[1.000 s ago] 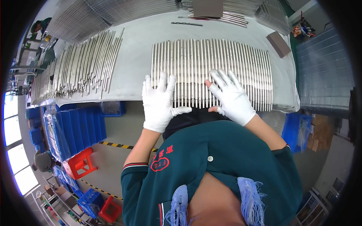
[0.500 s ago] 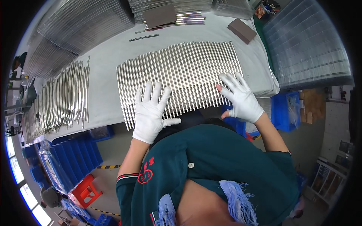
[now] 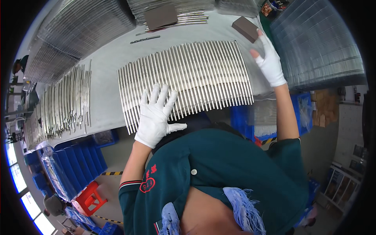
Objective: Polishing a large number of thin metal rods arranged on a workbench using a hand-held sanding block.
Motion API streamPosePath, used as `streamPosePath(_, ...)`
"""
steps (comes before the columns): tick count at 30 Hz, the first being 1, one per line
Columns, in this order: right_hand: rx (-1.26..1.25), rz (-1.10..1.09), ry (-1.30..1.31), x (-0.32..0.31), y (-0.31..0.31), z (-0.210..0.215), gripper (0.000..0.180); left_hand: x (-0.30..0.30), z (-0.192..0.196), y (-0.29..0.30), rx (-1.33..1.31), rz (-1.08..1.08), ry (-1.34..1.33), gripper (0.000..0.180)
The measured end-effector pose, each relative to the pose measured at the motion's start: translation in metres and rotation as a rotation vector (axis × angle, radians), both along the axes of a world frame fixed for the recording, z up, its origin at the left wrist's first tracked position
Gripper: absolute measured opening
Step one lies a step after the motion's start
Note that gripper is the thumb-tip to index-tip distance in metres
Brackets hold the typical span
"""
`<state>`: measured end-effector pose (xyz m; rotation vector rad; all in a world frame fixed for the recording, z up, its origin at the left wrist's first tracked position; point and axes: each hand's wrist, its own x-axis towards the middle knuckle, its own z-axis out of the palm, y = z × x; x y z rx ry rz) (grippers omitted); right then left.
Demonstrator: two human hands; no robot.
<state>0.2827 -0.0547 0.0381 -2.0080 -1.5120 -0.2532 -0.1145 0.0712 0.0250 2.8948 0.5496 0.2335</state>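
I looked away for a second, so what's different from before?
The right hand has left the row of metal rods and reached forward and right, to the edge of the brown block; I can't tell if it touches. The left hand stays spread on the rods. The block and drill bit stay put.

bright light, blown-out windows (image 3: pixel 29 204), glinting rods (image 3: pixel 184 74), dark curved edges

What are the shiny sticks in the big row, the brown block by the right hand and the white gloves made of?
The rods look like smooth metal, maybe steel: they're silvery with bright glints. The brown block looks dull and flat-sided, perhaps stiff foam or an abrasive sponge; I can't be sure. The white gloves seem to be thin, matt fabric, hugging the hands.
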Motion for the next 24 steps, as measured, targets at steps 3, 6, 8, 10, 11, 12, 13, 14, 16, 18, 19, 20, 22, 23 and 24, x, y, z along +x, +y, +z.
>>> streamPosePath(3, -0.056, -0.370, 0.148, 0.059, 0.040, -0.008, 0.078, 0.029, 0.001, -0.011, -0.030, -0.178, 0.004, 0.102)
streamPosePath(6, -0.363, -0.411, 0.036, 0.078, 0.057, -0.016, 0.074, 0.074, -0.003, -0.027, -0.047, -0.323, -0.050, 0.088)
streamPosePath(8, -0.444, -0.381, -0.159, 0.072, 0.057, -0.017, 0.065, 0.106, -0.007, -0.040, -0.045, -0.365, -0.107, 0.083)
streamPosePath(10, -0.245, -0.327, -0.270, 0.059, 0.052, -0.017, 0.062, 0.136, -0.013, -0.056, -0.080, -0.380, -0.153, 0.079)
streamPosePath(11, -0.125, -0.267, -0.337, 0.053, 0.050, -0.017, 0.061, 0.147, -0.016, -0.064, -0.048, -0.352, -0.174, 0.079)
streamPosePath(12, -0.017, -0.222, -0.233, 0.046, 0.047, -0.018, 0.058, 0.155, -0.018, -0.071, -0.026, -0.326, -0.182, 0.078)
streamPosePath(13, -0.021, -0.218, -0.158, 0.041, 0.046, -0.018, 0.059, 0.162, -0.021, -0.077, -0.003, -0.304, -0.169, 0.078)
streamPosePath(14, 0.031, -0.197, -0.109, 0.036, 0.045, -0.021, 0.059, 0.168, -0.023, -0.082, -0.025, -0.287, -0.207, 0.076)
streamPosePath(16, 0.115, -0.133, -0.160, 0.029, 0.043, -0.026, 0.058, 0.173, -0.026, -0.088, 0.034, -0.254, -0.225, 0.074)
streamPosePath(18, 0.154, -0.141, 0.149, 0.025, 0.041, -0.034, 0.056, 0.177, -0.029, -0.089, 0.121, -0.231, -0.223, 0.070)
streamPosePath(19, 0.145, -0.144, 0.328, 0.024, 0.041, -0.037, 0.055, 0.177, -0.029, -0.089, 0.128, -0.231, -0.223, 0.070)
streamPosePath(20, 0.181, -0.148, 0.325, 0.022, 0.039, -0.040, 0.058, 0.177, -0.030, -0.089, 0.135, -0.232, -0.222, 0.070)
streamPosePath(22, 0.269, -0.048, 0.538, 0.020, 0.036, -0.044, 0.062, 0.175, -0.029, -0.089, 0.100, -0.234, -0.223, 0.071)
streamPosePath(23, 0.351, 0.064, 0.624, 0.020, 0.034, -0.046, 0.064, 0.175, -0.029, -0.089, 0.087, -0.238, -0.220, 0.071)
streamPosePath(24, 0.277, -0.026, 0.521, 0.019, 0.033, -0.047, 0.065, 0.174, -0.029, -0.089, 0.075, -0.243, -0.217, 0.071)
